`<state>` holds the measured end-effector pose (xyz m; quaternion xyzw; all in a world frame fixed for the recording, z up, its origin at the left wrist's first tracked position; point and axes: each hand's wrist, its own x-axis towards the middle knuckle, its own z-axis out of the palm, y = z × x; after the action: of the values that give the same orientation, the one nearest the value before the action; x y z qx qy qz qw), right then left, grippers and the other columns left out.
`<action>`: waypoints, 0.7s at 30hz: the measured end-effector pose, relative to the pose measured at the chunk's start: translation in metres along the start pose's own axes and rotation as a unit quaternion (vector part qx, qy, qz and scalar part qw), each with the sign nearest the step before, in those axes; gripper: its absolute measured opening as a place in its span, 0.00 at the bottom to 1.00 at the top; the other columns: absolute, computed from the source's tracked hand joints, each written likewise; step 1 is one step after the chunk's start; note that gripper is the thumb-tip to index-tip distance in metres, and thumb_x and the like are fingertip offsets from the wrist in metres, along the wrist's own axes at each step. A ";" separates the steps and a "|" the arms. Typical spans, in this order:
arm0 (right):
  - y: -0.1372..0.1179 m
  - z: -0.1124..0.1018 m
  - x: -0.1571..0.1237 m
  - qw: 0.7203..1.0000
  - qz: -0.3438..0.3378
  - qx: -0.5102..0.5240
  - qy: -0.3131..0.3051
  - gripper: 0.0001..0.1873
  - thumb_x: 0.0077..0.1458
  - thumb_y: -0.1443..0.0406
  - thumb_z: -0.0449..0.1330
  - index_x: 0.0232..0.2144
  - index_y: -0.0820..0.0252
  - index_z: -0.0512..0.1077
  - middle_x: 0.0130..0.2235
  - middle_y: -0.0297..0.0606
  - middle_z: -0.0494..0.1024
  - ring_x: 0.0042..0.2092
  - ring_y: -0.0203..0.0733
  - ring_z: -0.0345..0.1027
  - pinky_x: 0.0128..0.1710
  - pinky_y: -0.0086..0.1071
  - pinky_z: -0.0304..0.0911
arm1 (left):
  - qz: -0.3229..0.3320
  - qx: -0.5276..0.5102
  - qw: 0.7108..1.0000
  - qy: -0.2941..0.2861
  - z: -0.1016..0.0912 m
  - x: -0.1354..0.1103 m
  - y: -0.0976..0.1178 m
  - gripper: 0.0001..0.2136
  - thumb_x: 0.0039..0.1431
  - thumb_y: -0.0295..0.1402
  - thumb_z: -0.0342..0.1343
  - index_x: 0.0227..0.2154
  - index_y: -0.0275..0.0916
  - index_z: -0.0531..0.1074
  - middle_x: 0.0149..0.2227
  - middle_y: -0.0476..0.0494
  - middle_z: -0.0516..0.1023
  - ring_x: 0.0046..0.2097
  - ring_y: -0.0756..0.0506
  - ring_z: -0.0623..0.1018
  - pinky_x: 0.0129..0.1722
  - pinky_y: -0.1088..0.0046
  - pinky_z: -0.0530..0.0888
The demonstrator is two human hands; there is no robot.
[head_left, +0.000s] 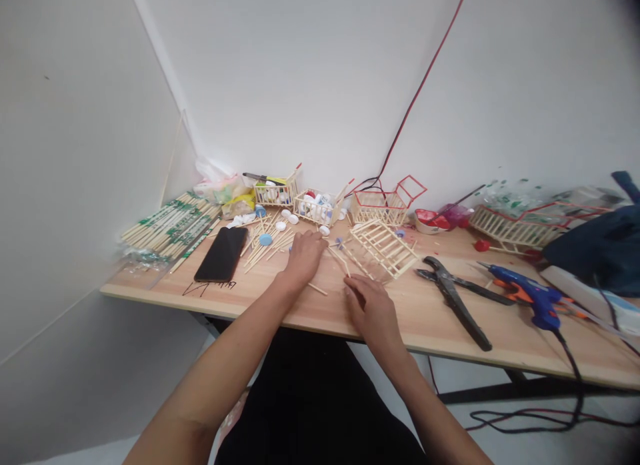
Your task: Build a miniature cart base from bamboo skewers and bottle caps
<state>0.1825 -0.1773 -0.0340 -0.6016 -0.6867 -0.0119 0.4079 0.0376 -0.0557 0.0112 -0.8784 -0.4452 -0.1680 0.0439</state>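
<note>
My left hand (304,255) lies on the wooden table (280,298), fingers curled over loose thin wooden sticks (267,246) near a white bottle cap (325,230). My right hand (373,311) rests palm down nearer the front edge, its fingertips touching a stick (353,259) that runs toward a flat ladder-like stick frame (384,246). What the fingers of either hand hold cannot be made out.
A black phone (222,253) and bundled chopsticks (170,228) lie at the left. Small stick baskets (315,207) with caps and a red-edged basket (384,203) stand at the wall. Pliers (453,298), a blue glue gun (530,295) and its cable lie right.
</note>
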 end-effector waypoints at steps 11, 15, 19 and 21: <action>0.000 0.001 0.000 1.000 0.003 0.004 0.007 0.13 0.59 0.65 0.53 0.40 0.63 0.76 0.44 0.45 0.78 0.47 0.48 0.69 0.50 0.43 0.62 | -0.004 -0.003 1.000 0.013 0.001 0.000 -0.001 0.13 0.64 0.28 0.43 0.40 0.40 0.74 0.41 0.41 0.76 0.45 0.40 0.71 0.42 0.62 0.62; 0.001 0.001 0.000 1.000 0.002 0.009 0.004 0.13 0.58 0.66 0.53 0.41 0.63 0.75 0.44 0.45 0.78 0.47 0.47 0.69 0.51 0.43 0.62 | 0.006 0.009 1.000 0.007 0.000 0.000 0.000 0.12 0.64 0.29 0.46 0.33 0.39 0.75 0.39 0.40 0.76 0.45 0.40 0.70 0.40 0.63 0.61; 0.001 0.002 0.000 1.000 0.007 0.010 0.004 0.13 0.58 0.65 0.53 0.40 0.63 0.76 0.44 0.45 0.78 0.47 0.48 0.70 0.50 0.43 0.62 | 0.008 0.016 1.000 -0.002 -0.001 0.000 0.001 0.12 0.64 0.30 0.46 0.33 0.37 0.75 0.40 0.39 0.75 0.45 0.40 0.70 0.40 0.63 0.60; 0.002 0.002 0.000 1.000 0.009 0.010 0.005 0.13 0.58 0.65 0.53 0.40 0.62 0.76 0.44 0.45 0.78 0.47 0.48 0.70 0.50 0.43 0.62 | 0.008 0.017 1.000 -0.007 -0.002 0.000 0.001 0.13 0.64 0.30 0.45 0.33 0.37 0.75 0.41 0.39 0.75 0.45 0.39 0.70 0.40 0.63 0.60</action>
<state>0.1829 -0.1759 -0.0359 -0.6035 -0.6791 -0.0046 0.4179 0.0381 -0.0564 0.0132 -0.8823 -0.4413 -0.1534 0.0573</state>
